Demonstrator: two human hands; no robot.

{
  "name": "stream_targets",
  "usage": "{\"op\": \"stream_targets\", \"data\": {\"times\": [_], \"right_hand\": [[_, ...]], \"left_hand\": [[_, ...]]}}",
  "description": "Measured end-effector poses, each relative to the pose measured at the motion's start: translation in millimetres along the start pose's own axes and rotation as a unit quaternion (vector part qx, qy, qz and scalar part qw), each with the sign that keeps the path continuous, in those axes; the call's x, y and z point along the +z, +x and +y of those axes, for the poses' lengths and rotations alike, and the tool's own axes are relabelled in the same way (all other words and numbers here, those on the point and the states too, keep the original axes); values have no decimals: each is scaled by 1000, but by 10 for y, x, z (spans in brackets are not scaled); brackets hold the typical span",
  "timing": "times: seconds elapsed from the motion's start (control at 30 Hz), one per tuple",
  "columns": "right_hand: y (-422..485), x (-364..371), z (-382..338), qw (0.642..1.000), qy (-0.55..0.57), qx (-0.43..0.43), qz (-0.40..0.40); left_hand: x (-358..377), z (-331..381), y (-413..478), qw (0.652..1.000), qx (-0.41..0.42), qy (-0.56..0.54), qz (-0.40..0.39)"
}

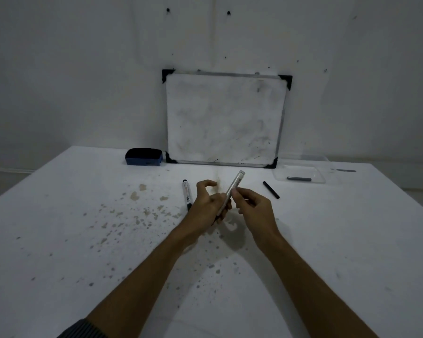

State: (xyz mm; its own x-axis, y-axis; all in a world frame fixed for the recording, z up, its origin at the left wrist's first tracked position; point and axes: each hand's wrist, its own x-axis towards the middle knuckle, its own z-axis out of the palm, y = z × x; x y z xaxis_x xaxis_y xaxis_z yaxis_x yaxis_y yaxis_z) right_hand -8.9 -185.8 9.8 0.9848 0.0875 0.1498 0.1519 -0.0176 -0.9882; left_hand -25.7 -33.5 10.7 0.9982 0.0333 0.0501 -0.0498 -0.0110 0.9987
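A silver-grey marker (233, 185) tilts up and to the right above the middle of the white table (83, 215). My left hand (206, 203) grips its lower part, with the index finger raised off it. My right hand (252, 206) pinches the barrel near its middle with thumb and fingertips. The marker's lower end is hidden behind my left hand. A second marker (186, 195) lies on the table just left of my left hand. A black cap-like stick (271, 190) lies to the right of my hands.
A small whiteboard (226, 118) with black corners leans against the wall at the back. A dark blue eraser (144, 156) sits to its left. A clear plastic tray (300, 175) at the back right holds a dark pen. Brown stains speckle the tabletop.
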Motion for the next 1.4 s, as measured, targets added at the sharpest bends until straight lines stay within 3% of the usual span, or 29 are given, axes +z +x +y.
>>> {"op": "stream_targets", "data": {"times": [0.13, 0.23, 0.33, 0.5, 0.67, 0.77, 0.87, 1.0, 1.2, 1.3, 1.4], "right_hand": [[19, 21, -81, 999, 21, 37, -4], [110, 25, -158, 999, 15, 46, 5], [245, 117, -194, 991, -125, 39, -18], [550, 493, -135, 928, -369, -34, -27], [865, 783, -33, 886, -463, -31, -1], [965, 868, 68, 876, -481, -35, -7], [1022, 827, 117, 892, -451, -12, -26], [871, 445, 87, 950, -300, 60, -57], [430, -109, 142, 980, -167, 48, -100], [240, -242, 212, 993, -103, 16, -50], [134, -294, 222, 998, -55, 4, -6]], "left_hand": [[-127, 37, -28, 993, 20, 119, -9], [-382, 62, 80, 946, 65, 293, 120], [-617, -39, 166, 888, 80, 382, 241], [-662, -238, 198, 897, 38, 350, 268], [-677, -267, 241, 898, 16, 330, 289], [-670, -283, 248, 886, 36, 370, 276], [-658, -290, 236, 878, 49, 393, 270], [-653, -289, 231, 871, 24, 410, 270], [-570, -159, 216, 845, -29, 455, 279], [-572, -87, 167, 833, -52, 479, 271], [-552, -31, 79, 860, -56, 430, 268]]}}
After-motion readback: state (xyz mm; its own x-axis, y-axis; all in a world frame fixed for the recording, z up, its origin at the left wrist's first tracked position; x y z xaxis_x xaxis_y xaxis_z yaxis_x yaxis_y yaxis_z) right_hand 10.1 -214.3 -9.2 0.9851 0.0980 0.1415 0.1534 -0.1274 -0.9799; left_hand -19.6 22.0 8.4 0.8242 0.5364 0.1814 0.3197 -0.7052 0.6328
